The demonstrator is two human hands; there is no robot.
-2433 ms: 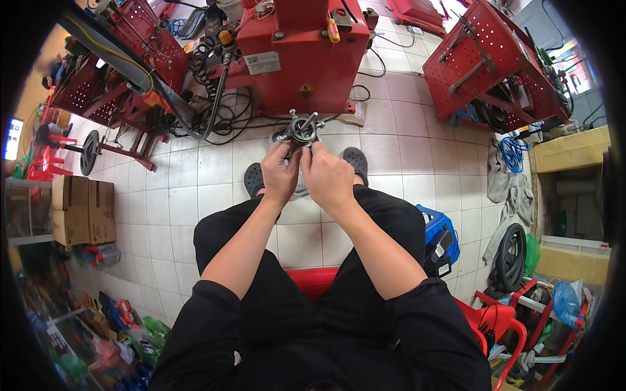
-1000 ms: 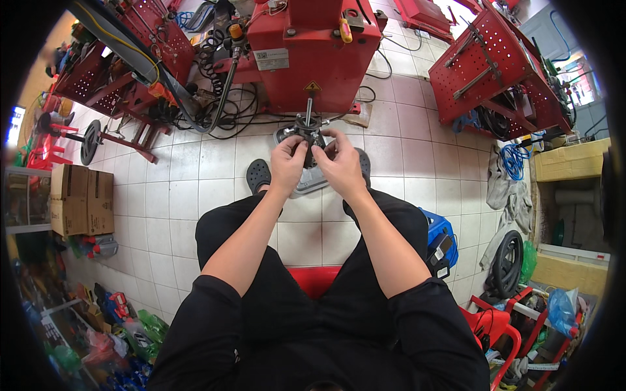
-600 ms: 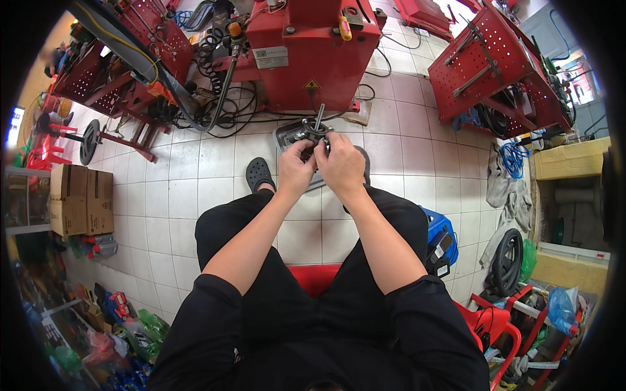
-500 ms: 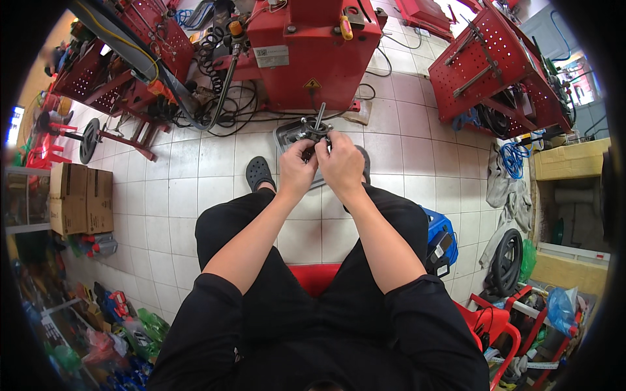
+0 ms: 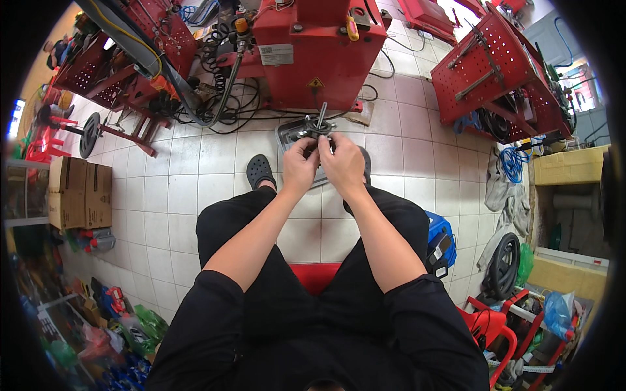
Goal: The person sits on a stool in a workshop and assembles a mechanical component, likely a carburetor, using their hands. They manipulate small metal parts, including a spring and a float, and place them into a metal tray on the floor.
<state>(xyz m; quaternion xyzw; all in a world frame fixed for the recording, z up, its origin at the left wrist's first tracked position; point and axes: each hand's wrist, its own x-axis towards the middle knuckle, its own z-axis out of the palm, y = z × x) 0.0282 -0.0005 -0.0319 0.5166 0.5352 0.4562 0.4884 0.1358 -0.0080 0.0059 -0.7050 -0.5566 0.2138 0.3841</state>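
Mainly dark, the metal part (image 5: 315, 126); its rod (image 5: 323, 113) silvery

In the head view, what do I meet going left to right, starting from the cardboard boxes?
Cardboard boxes, dark left clog, left hand, right hand, blue plastic item, coiled blue line.

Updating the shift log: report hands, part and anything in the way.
Left hand, right hand on metal part. Rod points away from person. Gray tray beneath. Hands hide part's near side.
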